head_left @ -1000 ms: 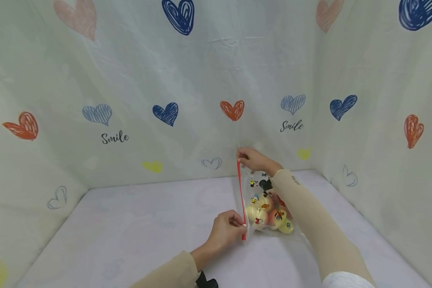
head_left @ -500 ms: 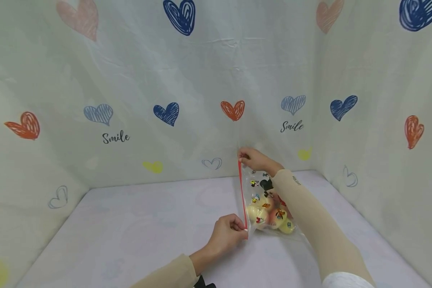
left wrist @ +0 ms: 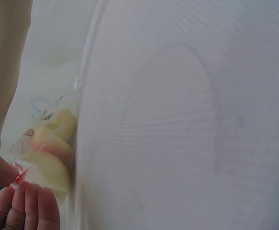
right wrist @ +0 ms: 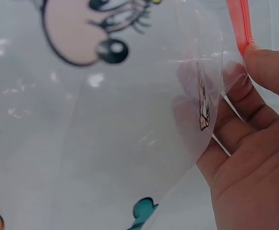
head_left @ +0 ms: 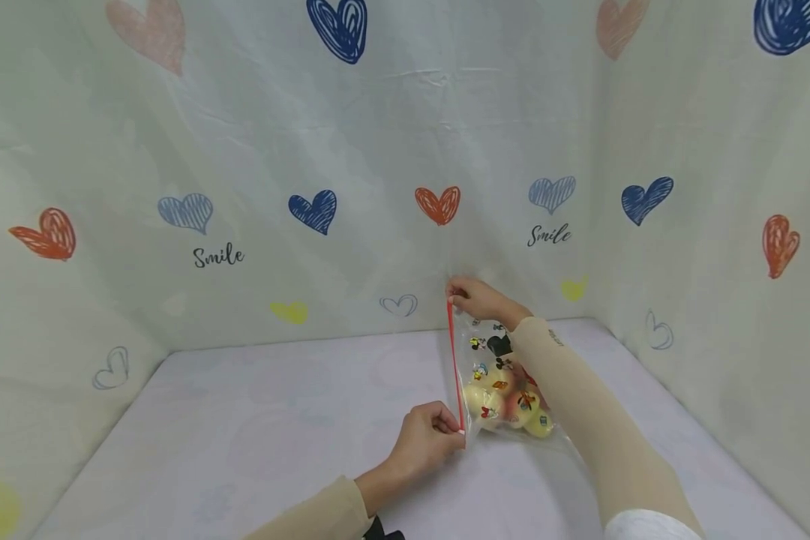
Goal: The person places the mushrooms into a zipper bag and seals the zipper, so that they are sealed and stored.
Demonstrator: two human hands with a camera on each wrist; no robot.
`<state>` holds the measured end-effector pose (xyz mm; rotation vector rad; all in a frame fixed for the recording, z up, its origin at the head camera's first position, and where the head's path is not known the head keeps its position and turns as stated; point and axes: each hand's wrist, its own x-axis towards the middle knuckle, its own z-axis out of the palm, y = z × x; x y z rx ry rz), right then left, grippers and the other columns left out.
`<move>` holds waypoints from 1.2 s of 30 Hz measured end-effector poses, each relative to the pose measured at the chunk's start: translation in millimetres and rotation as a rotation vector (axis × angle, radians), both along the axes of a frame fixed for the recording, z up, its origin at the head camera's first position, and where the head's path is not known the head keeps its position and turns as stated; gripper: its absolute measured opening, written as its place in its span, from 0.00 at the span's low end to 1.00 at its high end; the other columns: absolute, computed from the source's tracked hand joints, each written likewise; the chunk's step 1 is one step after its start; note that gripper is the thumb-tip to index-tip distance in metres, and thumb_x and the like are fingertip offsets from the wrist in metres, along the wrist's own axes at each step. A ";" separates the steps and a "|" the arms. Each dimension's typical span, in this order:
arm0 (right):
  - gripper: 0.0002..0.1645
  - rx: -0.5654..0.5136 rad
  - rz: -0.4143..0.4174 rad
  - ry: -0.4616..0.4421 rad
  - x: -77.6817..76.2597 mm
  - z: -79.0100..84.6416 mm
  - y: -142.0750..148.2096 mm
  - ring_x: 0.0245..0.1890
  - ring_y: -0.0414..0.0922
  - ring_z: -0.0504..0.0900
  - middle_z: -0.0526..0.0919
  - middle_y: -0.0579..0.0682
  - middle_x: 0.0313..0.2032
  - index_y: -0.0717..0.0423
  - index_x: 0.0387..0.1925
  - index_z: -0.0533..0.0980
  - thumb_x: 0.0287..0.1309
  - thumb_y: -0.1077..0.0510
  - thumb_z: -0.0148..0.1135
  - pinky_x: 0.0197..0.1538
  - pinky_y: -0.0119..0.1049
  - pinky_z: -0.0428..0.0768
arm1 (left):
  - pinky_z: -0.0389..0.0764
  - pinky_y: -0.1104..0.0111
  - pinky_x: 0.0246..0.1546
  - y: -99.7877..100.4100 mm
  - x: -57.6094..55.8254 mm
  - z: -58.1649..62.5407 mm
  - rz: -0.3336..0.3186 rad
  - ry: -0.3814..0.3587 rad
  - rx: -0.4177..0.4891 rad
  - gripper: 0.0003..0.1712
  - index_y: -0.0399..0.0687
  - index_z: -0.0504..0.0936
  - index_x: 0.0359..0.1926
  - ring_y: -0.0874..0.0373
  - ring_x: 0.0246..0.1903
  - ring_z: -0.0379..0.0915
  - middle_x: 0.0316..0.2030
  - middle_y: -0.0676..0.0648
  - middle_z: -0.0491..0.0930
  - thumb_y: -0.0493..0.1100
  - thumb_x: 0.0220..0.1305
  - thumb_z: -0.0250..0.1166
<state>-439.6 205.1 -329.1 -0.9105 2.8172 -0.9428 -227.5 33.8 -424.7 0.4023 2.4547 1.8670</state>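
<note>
A clear zip bag (head_left: 469,360) with cartoon prints and a red zip strip stands on its side in the head view, the strip running up and down on its left. Inside lie several round yellow and pinkish fruits (head_left: 486,401), peach-like in look. My left hand (head_left: 421,439) pinches the near, lower end of the strip between thumb and finger. At the upper, far end my right hand (head_left: 475,298) pinches the other corner. In the right wrist view, the thumb (right wrist: 269,72) presses on the end of the red strip, with fingers behind the film.
The bag rests on a pale cloth-covered table (head_left: 277,435). Behind and beside it rise white sheet walls (head_left: 364,135) printed with hearts and "Smile". A black object (head_left: 381,531) shows under the left sleeve (head_left: 317,514).
My left hand has shifted slightly right and down to the very end of the red strip, covering the tail that showed below it. The right hand has stayed at its corner.
</note>
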 end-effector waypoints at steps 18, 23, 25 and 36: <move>0.03 0.011 0.035 0.024 5.7 4.7 -17.3 0.34 0.47 0.75 0.77 0.57 0.35 0.55 0.38 0.71 0.69 0.60 0.52 0.34 0.38 0.75 | 0.75 0.73 0.19 -9.5 -0.4 -3.9 -0.002 -0.018 -0.007 0.09 0.40 0.77 0.25 0.63 0.17 0.72 0.18 0.51 0.78 0.29 0.43 0.69; 0.06 0.033 0.049 0.050 4.6 3.0 -19.8 0.37 0.47 0.76 0.79 0.54 0.39 0.57 0.43 0.73 0.68 0.59 0.53 0.38 0.40 0.77 | 0.76 0.73 0.20 -13.7 -0.9 -2.6 -0.006 -0.021 -0.029 0.09 0.40 0.77 0.25 0.63 0.18 0.73 0.19 0.51 0.78 0.30 0.44 0.69; 0.10 0.046 0.053 0.065 6.4 2.4 -20.2 0.40 0.47 0.76 0.79 0.54 0.41 0.59 0.46 0.74 0.67 0.60 0.53 0.42 0.42 0.77 | 0.76 0.72 0.20 -16.8 -1.2 -2.1 -0.005 -0.024 -0.046 0.08 0.41 0.77 0.25 0.62 0.19 0.74 0.20 0.51 0.78 0.31 0.46 0.70; 0.16 0.087 0.083 0.109 33.1 -2.4 -6.9 0.47 0.49 0.77 0.79 0.52 0.44 0.63 0.51 0.73 0.67 0.57 0.54 0.50 0.47 0.77 | 0.76 0.70 0.23 -51.1 -12.5 6.8 0.038 0.051 -0.192 0.06 0.44 0.78 0.27 0.60 0.22 0.73 0.22 0.52 0.77 0.36 0.52 0.69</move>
